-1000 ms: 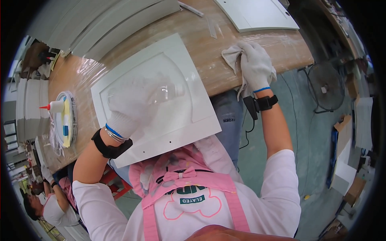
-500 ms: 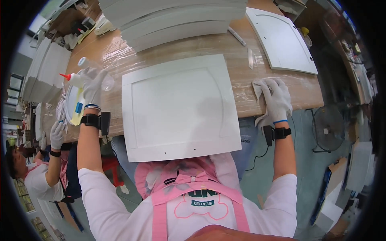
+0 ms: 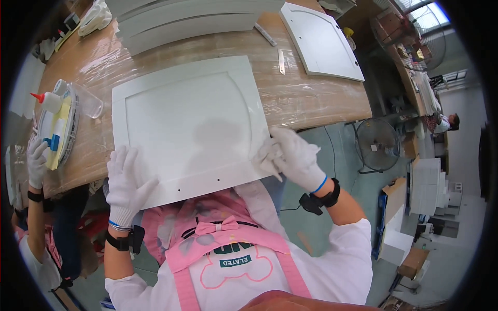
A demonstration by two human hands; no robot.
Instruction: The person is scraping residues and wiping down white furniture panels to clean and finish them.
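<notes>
A white cabinet door panel (image 3: 189, 124) lies across the table's front edge, with two small dark holes along its near side. My left hand (image 3: 127, 181), in a white glove, rests on the panel's near left corner with its fingers spread. In my gloved right hand (image 3: 298, 158) is a crumpled white cloth (image 3: 268, 158), held at the panel's right edge. At the left, a white squeeze bottle (image 3: 51, 102) with a red tip stands at an oval basket (image 3: 72, 127). Beside it is a clear plastic cup (image 3: 93, 106).
A stack of white panels (image 3: 192, 23) stands at the back of the film-covered table (image 3: 306, 98). Another white panel (image 3: 324, 44) lies at the far right, near a small metal ruler (image 3: 281, 61). A co-worker's gloved hand (image 3: 36, 163) is by the basket. A floor fan (image 3: 377, 145) stands right.
My left hand has let go of the squeeze bottle and come down onto the panel's corner. My right hand has brought the cloth from the tabletop to the panel's right edge.
</notes>
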